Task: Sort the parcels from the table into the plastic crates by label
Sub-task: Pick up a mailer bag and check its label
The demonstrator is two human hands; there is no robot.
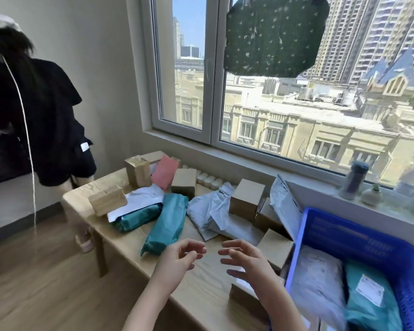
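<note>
Parcels (208,211) lie in an overlapping heap across the wooden table (201,283): teal and grey mailers, with cardboard boxes resting on and between them. Two more mailers, one grey and one teal, already lie inside the blue crate (344,230) at the right end of the table.

Hazards, as judged from this layout:

- Toppling. The cardboard box (246,199) sits on top of the grey mailers. Pulling a mailer out from under it is likely to tip or slide it.
- Edge loss. The taped box (106,199) sits near the far left corner of the table and overhangs a white mailer. A tug on that mailer could carry the box off the edge.
- Forearm strike. A low box (244,295) lies directly beneath the right forearm at the near edge. A careless sweep toward the crate could knock it.
- Mis-sorting. No label can be read on any parcel on the table. Only the teal one in the crate shows a white label, too small to read. Each parcel probably needs turning before it is assigned.
- Only one crate is in view. A drop made without looking may land in the wrong one.
- A second person (46,120) stands at the far left end of the table.

Hand pose: the left hand (179,256) and the right hand (246,261) hover above the table's near edge, close together, neither touching anything. On both hands the fingers curl loosely inward and grasp nothing. The teal mailer (167,223) lies just beyond the left hand.
</note>
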